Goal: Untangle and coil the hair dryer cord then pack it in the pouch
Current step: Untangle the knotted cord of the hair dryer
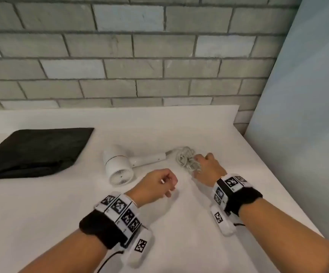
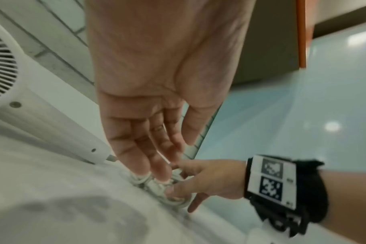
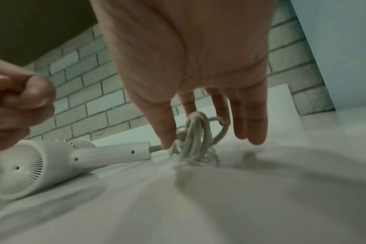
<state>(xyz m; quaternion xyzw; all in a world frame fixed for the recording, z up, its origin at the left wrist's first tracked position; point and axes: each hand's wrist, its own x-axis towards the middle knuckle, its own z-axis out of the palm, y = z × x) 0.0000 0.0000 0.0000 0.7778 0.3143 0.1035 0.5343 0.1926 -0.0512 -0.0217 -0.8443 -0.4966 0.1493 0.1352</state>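
Observation:
The white hair dryer [image 1: 120, 167] lies on its side mid-table, handle pointing right. Its pale cord [image 1: 184, 157] sits in a tangled bunch at the handle's end. My right hand [image 1: 196, 164] is down on that bunch. In the right wrist view its thumb and fingers straddle an upright loop of cord [image 3: 195, 132], pinching strands. Just in front of the dryer hovers my left hand [image 1: 169, 186], fingers loosely curled and holding nothing; the left wrist view shows its fingers [image 2: 157, 166] relaxed. A flat black pouch [image 1: 33, 152] lies at the left.
A white cloth covers the table [image 1: 179, 243]. Its right edge runs close beside my right forearm, with a pale blue panel [image 1: 307, 115] beyond. A grey brick wall [image 1: 140, 56] stands along the back edge.

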